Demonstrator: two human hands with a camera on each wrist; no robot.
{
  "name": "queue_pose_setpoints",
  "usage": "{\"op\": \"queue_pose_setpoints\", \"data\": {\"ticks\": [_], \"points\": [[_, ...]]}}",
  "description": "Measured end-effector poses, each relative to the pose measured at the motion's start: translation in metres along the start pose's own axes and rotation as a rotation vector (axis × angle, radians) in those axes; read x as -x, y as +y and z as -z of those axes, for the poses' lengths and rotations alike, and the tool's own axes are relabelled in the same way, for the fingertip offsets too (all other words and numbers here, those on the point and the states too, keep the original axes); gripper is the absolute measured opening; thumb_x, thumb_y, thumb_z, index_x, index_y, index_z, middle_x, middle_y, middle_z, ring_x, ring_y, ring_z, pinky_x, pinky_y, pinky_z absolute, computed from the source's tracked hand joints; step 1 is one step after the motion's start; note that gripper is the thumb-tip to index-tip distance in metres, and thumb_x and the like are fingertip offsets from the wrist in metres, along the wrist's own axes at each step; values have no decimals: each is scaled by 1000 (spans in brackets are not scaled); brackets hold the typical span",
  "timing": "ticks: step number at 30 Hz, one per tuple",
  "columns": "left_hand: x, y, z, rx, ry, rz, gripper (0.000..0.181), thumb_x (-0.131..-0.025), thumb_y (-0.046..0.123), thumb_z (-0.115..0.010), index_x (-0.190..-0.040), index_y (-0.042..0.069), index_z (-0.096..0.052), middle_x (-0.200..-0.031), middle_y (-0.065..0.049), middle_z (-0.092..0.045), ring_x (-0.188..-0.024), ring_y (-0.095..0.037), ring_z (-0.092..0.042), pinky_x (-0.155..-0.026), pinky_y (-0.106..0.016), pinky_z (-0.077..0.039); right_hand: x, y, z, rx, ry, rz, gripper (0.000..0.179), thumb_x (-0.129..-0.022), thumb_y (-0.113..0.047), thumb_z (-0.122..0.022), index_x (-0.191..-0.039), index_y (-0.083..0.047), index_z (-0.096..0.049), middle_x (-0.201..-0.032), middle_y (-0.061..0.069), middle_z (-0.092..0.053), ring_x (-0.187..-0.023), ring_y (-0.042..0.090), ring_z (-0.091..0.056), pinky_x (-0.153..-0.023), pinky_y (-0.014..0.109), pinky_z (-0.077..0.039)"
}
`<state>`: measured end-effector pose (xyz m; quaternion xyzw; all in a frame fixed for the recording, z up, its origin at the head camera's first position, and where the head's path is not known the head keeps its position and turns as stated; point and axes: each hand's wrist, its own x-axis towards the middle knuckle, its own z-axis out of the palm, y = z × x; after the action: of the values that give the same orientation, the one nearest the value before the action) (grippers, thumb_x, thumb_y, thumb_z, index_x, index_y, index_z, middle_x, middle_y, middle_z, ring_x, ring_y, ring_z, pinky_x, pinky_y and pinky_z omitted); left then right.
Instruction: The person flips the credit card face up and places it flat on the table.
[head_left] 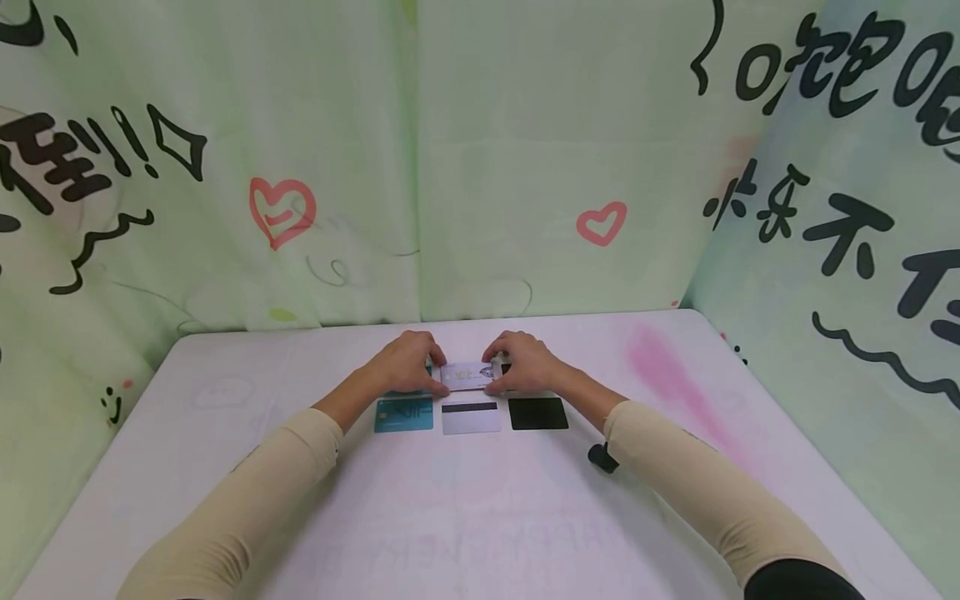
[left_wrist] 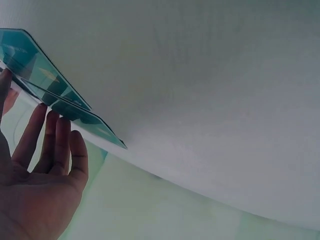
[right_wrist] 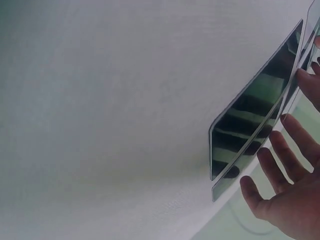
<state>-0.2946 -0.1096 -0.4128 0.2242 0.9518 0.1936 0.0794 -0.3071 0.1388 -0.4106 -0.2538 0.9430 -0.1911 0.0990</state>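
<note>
A pale lilac VIP card [head_left: 467,377] lies at the middle of the back row of cards. My left hand [head_left: 405,363] holds its left side between thumb and finger, while my right hand [head_left: 527,363] does the same at its right side. Under the left hand a second blue card [left_wrist: 87,116] is partly covered. A dark card [head_left: 506,367] shows only a sliver beneath the right hand. In the front row lie a blue VIP card [head_left: 403,414], a lilac card with a black stripe [head_left: 471,420] and a black card [head_left: 538,414].
The cards lie on a white table [head_left: 465,517] with a pink smear on its right side. Behind it hangs a pale green curtain [head_left: 480,208] with hearts and black lettering. A small black object [head_left: 602,457] shows beside the right cuff.
</note>
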Motion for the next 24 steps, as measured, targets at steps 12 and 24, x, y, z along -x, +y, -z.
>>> {"op": "queue_pose_setpoints", "data": {"ticks": [12,24], "points": [[0,1,0,18,-8,13,48,-81,37,-90,-117,8,-78,-115,-7,-70,-104,-22,-60,-102,-41,-51,-2,-1,0,28,-9,-9,46,-82,-34,-88,-122,-16,-75,-134,7,-65,-119,28,-56,-102,47,-47],[0,2,0,20,-13,18,50,-81,37,-89,-119,7,-78,-115,-7,-70,-104,-23,-60,-102,-41,-51,0,-2,0,34,-4,-9,45,-82,-34,-86,-123,-16,-75,-135,7,-65,-121,28,-57,-104,50,-46]]}}
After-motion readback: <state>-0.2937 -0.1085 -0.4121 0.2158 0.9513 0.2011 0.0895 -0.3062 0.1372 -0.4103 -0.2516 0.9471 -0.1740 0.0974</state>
